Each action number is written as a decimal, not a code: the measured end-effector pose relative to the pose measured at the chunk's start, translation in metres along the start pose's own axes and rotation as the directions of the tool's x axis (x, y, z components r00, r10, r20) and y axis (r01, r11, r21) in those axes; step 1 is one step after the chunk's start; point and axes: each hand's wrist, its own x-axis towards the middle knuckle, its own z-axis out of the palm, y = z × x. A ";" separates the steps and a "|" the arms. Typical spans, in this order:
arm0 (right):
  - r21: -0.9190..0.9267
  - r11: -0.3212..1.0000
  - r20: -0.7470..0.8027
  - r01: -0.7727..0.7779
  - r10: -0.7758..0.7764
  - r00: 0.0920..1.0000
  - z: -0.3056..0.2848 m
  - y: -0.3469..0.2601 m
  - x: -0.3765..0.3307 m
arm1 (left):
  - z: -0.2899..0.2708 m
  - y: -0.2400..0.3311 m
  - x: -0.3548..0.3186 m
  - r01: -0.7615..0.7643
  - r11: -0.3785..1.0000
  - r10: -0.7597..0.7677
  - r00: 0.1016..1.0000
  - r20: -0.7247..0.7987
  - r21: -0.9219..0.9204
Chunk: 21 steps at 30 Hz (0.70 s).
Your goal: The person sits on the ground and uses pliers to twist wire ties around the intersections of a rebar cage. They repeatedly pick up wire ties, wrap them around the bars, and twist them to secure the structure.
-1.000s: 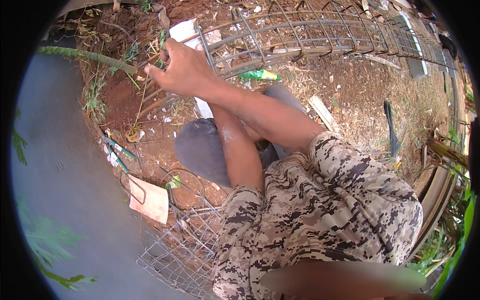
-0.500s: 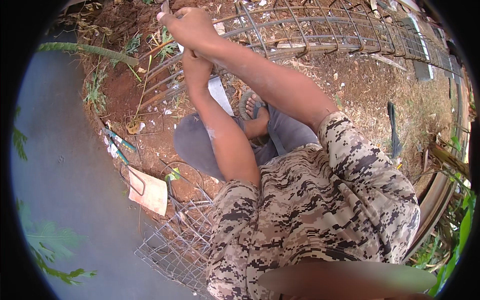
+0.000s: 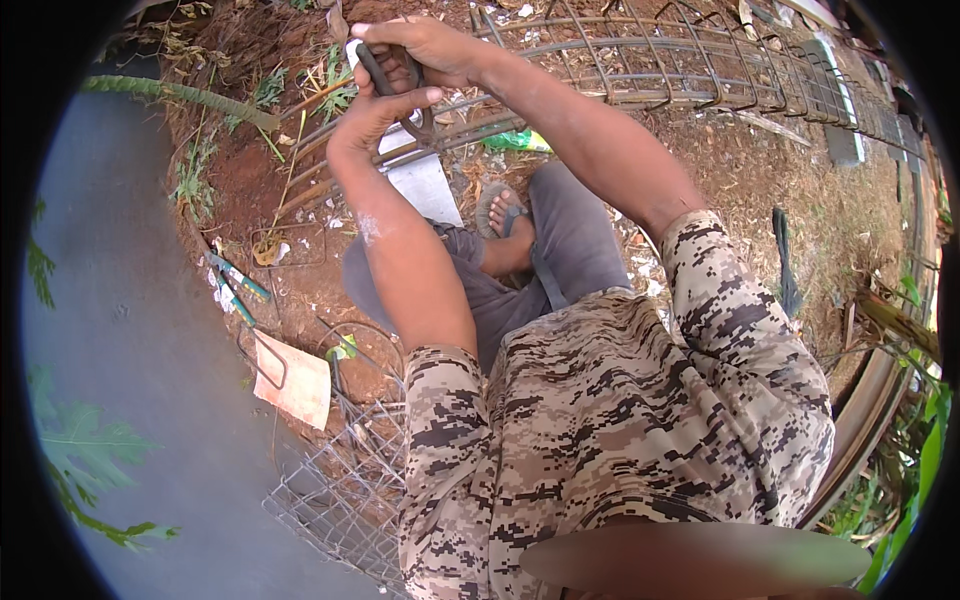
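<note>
At the lower left we saw a pale, square, flat sheet (image 3: 308,388) above a tangle of silvery wire mesh (image 3: 335,492), and a lobed green leaf (image 3: 95,442) near the rim. At the upper left we noticed a thick green plant stem (image 3: 180,92); at the right, a dark, narrow strip of cloth-like material (image 3: 783,250) lay on brown soil (image 3: 720,190).

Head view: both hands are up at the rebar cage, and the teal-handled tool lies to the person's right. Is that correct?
Wrong side: the head view shows the teal-handled tool lying to the person's left. The left hand and right hand are up at the rebar cage, as you said.
</note>
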 end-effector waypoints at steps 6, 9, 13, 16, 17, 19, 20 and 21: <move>-0.411 0.906 -0.668 0.103 -0.376 0.642 0.036 0.015 0.023 | 0.022 -0.028 -0.013 -0.150 0.988 0.124 0.910 -0.396 -0.036; -0.455 0.885 -0.427 0.093 -0.309 0.850 0.045 0.022 0.019 | 0.040 -0.054 0.000 -0.317 0.923 0.386 0.759 -0.524 0.221; -0.809 0.582 -0.216 0.085 -0.427 0.878 0.049 0.022 0.013 | 0.039 -0.057 0.007 -0.327 0.945 0.247 0.677 -0.693 0.018; -0.841 0.516 -0.050 0.162 -0.373 0.927 0.048 0.018 0.011 | 0.031 -0.050 -0.007 -0.313 0.934 0.131 0.749 -0.649 -0.173; -0.879 0.445 -0.023 0.173 -0.401 0.916 0.047 0.018 0.010 | 0.029 -0.049 -0.010 -0.287 0.950 0.151 0.768 -0.622 -0.123; -0.885 0.422 -0.013 0.198 -0.446 0.895 0.047 0.020 0.006 | 0.030 -0.048 -0.013 -0.293 0.956 0.248 0.783 -0.570 0.013; -0.891 0.419 -0.045 0.176 -0.466 0.883 0.048 0.021 0.004 | 0.032 -0.049 -0.012 -0.303 0.953 0.232 0.770 -0.594 -0.020; -0.914 0.371 -0.055 0.167 -0.520 0.853 0.048 0.023 0.002 | 0.035 -0.049 -0.010 -0.337 0.941 0.253 0.747 -0.615 -0.023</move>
